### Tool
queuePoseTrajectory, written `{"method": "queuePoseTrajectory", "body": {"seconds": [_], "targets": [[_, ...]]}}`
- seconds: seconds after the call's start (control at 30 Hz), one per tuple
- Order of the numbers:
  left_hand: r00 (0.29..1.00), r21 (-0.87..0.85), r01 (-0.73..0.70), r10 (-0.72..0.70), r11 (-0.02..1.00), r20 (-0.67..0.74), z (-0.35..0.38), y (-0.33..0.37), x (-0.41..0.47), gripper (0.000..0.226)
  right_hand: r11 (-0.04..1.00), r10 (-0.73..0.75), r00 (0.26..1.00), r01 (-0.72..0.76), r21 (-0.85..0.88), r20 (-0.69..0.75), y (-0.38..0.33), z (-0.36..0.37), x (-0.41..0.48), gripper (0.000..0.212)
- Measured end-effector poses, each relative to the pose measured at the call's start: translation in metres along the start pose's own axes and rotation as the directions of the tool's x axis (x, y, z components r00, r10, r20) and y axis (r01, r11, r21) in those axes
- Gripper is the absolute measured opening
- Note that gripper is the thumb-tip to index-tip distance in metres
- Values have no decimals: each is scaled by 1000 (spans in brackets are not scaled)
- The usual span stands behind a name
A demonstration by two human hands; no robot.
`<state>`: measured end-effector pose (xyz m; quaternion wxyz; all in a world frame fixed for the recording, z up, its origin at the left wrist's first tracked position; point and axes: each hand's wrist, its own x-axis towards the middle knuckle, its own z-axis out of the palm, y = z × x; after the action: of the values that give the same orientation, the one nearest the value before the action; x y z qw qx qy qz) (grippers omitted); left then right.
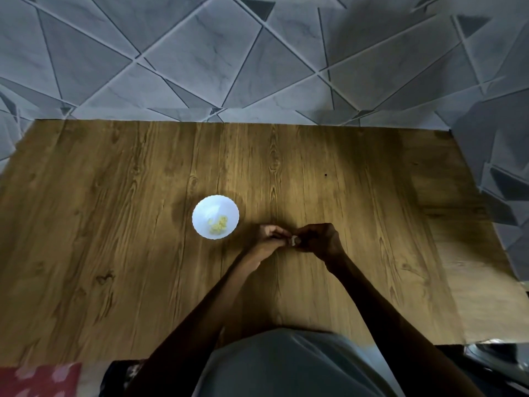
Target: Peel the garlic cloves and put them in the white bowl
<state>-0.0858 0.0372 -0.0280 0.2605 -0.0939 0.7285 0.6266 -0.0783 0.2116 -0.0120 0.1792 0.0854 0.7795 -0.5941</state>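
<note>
A small white bowl (215,216) with a scalloped rim stands on the wooden table, and several pale yellow peeled garlic cloves (218,224) lie in its near right part. Just right of the bowl, my left hand (270,236) and my right hand (319,239) meet above the table. Between their fingertips they pinch one garlic clove (294,240), a small whitish piece mostly covered by the fingers. Whether its skin is on cannot be made out.
The wooden table (114,224) runs back to a grey wall with a triangle pattern (229,58). A red patterned cloth (40,379) shows at the near left corner. My grey-clad body (286,365) fills the bottom middle, and a dark object (495,353) sits at the near right.
</note>
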Motion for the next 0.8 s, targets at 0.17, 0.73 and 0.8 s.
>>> {"method": "queuePoseTrajectory", "body": {"seconds": [0.17,0.73,0.8], "targets": [[1000,57,-3,2,998,12,-6,5,-1,25,1000,-1,1000,2,-17,16,-5,0,0,9],[991,241,-83,106,967,-87,9,23,-12,34,998,22,997,-27,-64,-80,-8,10,1,9],[987,256,-100,128,962,-98,10,22,-13,36,996,49,995,-55,-67,-92,-11,10,2,7]]}}
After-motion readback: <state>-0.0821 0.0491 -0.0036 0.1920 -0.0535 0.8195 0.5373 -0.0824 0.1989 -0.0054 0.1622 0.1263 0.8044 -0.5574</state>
